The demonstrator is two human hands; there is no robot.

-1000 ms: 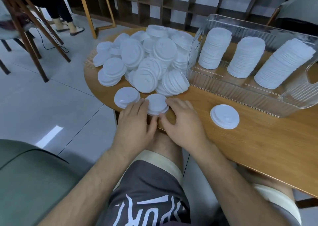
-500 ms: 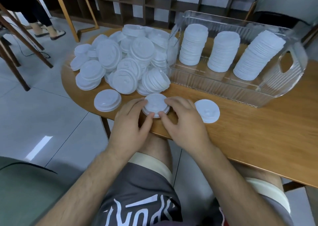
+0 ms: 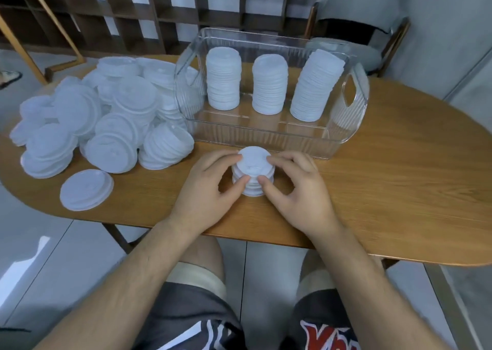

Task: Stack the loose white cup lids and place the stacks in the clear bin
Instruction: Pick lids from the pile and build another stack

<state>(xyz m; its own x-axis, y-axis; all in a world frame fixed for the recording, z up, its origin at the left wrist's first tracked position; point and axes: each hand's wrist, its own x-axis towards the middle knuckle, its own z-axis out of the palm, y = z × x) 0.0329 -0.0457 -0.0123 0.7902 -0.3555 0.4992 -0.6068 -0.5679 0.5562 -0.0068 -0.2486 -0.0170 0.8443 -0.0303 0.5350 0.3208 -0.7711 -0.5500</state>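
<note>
From my head camera, I am looking down at the wooden table [image 3: 399, 190], and I am holding a short stack [image 3: 253, 174] of white lids that is standing on it just in front of me. My left hand [image 3: 207, 187] is pinching the stack from its 9 o'clock side, with the thumb low on the near edge and the fingers curling round the far rim. My right hand [image 3: 300, 190] is gripping it the same way from 3 o'clock, so both thumbs are nearly meeting at 6 o'clock.

The clear bin [image 3: 266, 147] is sitting just beyond the stack at 12 o'clock, with its near wall close to my fingertips; I cannot tell whether they are touching. Inside it, 3 tall stacks [image 3: 269, 86] of lids are standing in a row, and the right one is leaning.

The loose pile [image 3: 106, 126] is lying at 10 o'clock, pressing against the bin's left end. A single lid [image 3: 86, 190] is lying flat at 9 o'clock, apart from the pile, near the table edge.

My shorts [image 3: 186, 317] are showing below the table. A dark shelf unit [image 3: 159, 9] and a chair [image 3: 372, 30] are standing beyond it.
</note>
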